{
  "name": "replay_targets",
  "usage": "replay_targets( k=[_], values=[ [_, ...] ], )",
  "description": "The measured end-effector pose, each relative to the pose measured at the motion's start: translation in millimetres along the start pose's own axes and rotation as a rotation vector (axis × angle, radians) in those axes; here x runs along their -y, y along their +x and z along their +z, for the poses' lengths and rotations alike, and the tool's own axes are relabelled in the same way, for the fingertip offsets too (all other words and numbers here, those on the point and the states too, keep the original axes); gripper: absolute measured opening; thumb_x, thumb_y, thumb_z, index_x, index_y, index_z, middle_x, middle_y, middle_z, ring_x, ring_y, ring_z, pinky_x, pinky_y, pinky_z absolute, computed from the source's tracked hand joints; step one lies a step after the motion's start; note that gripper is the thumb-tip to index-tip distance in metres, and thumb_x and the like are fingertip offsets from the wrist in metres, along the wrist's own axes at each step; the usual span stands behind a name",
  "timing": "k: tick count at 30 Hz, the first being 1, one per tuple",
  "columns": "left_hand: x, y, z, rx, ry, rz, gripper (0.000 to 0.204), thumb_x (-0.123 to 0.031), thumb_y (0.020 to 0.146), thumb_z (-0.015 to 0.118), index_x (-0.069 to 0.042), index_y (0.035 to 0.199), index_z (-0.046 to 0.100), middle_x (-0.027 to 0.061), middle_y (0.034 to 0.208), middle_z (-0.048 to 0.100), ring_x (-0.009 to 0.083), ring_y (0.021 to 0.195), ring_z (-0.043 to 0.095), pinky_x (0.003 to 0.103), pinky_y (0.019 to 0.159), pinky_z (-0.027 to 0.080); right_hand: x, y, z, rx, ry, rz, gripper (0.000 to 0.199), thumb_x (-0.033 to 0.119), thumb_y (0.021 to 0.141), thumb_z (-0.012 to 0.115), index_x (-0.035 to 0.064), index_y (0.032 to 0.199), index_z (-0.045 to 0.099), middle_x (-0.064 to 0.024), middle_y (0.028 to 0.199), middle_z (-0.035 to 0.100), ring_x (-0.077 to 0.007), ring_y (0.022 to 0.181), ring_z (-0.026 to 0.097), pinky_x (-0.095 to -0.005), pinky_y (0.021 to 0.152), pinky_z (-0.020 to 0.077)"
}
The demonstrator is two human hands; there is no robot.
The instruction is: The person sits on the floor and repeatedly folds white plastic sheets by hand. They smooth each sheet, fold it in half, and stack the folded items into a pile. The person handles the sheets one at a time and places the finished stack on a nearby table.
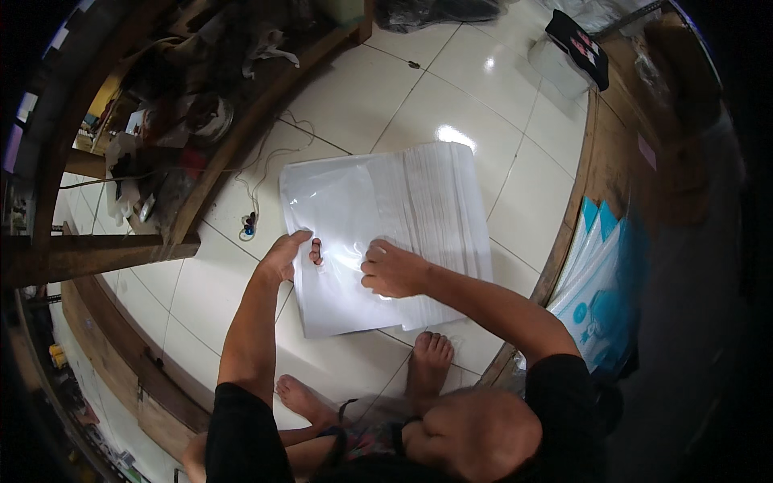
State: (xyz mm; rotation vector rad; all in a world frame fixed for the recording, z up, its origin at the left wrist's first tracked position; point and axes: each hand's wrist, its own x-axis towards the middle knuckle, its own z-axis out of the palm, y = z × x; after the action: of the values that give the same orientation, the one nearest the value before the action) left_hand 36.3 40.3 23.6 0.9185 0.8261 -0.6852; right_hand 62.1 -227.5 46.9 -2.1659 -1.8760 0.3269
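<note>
Flat, glossy white plastic sheets are edge-clamped by the left hand; under the right hand, curled fingers' grip cannot be told.

White floor tiles (glossy, with bright glints) lie between a wooden rack at left and woodwork at right.

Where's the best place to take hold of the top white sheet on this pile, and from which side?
Probably the left margin of the top white sheet, coming from the left: it has a slot there, with fingers of the left hand showing through. On the right, closely layered edges look harder to separate.
</note>
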Motion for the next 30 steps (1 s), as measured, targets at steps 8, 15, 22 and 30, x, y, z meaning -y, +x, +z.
replay_targets(
  k=[8, 15, 22, 30],
  values=[
    [0, 1, -3, -0.003, 0.005, -0.023, 0.018, -0.017, 0.094, 0.047, 0.001, 0.091, 0.049, 0.0064, 0.068, 0.047, 0.0163, 0.055, 0.045, 0.034, 0.064, 0.047, -29, -57, -14, 0.069, -0.133, 0.085, 0.015, 0.027, 0.076, 0.063, 0.0146, 0.086, 0.062, -0.0023, 0.084, 0.060, -0.0203, 0.099, 0.054, -0.0396, 0.104, 0.0312],
    [0, 2, -3, -0.024, -0.009, -0.036, 0.020, -0.018, 0.094, 0.047, 0.001, 0.090, 0.050, 0.0063, 0.068, 0.047, 0.0165, 0.054, 0.047, 0.035, 0.064, 0.049, -45, -148, -49, 0.067, -0.126, 0.408, 0.020, 0.028, 0.078, 0.062, 0.0093, 0.085, 0.064, -0.0056, 0.088, 0.062, -0.0247, 0.101, 0.053, -0.0427, 0.108, 0.0297],
    [0, 1, -5, -0.017, -0.021, -0.041, 0.020, -0.018, 0.094, 0.047, 0.001, 0.092, 0.050, 0.0068, 0.069, 0.049, 0.0171, 0.054, 0.047, 0.035, 0.064, 0.050, -56, -186, -68, -0.334, 0.078, 1.253, 0.040, 0.032, 0.083, 0.065, 0.0001, 0.107, 0.059, -0.0143, 0.097, 0.062, -0.0299, 0.100, 0.054, -0.0404, 0.096, 0.0395],
    [3, -2, -5, 0.036, -0.083, -0.003, 0.020, -0.018, 0.092, 0.049, 0.001, 0.094, 0.051, 0.0094, 0.075, 0.054, 0.0193, 0.063, 0.053, 0.036, 0.067, 0.050, -105, -215, -1, -0.492, 0.619, 1.623, 0.043, 0.030, 0.082, 0.063, -0.0040, 0.108, 0.057, -0.0208, 0.093, 0.064, -0.0354, 0.092, 0.062, -0.0429, 0.082, 0.0472]
  ],
)
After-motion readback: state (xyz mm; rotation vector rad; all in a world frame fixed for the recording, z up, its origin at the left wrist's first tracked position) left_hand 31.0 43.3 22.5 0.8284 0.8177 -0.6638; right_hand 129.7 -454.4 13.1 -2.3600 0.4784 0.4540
